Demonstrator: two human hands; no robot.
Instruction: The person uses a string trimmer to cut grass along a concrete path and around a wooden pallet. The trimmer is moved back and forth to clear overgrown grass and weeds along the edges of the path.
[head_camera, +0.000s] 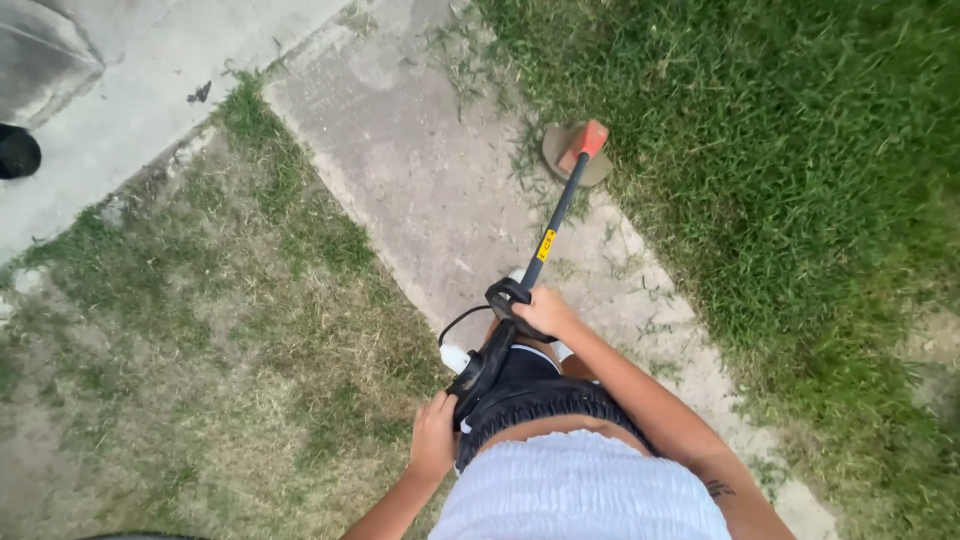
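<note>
The left hand (432, 440) is closed around the rear grip of the trimmer (520, 290), low against the hip, where a black cable (456, 322) loops off the motor housing just ahead of it. Forward of that grip, the right hand (546, 311) is wrapped over the front loop handle on the shaft (556, 221). Beyond the right hand the thin black shaft runs up and away to the head (577, 152), a red housing over a tan guard, which sits at the border of the concrete strip (420, 180) and the lawn (780, 170). The trimmer is judged rigid, long and front-heavy, so two spaced grips suit it best: rear handle for support, loop handle for steering. The shaft itself looks smooth and offers poor purchase.
</note>
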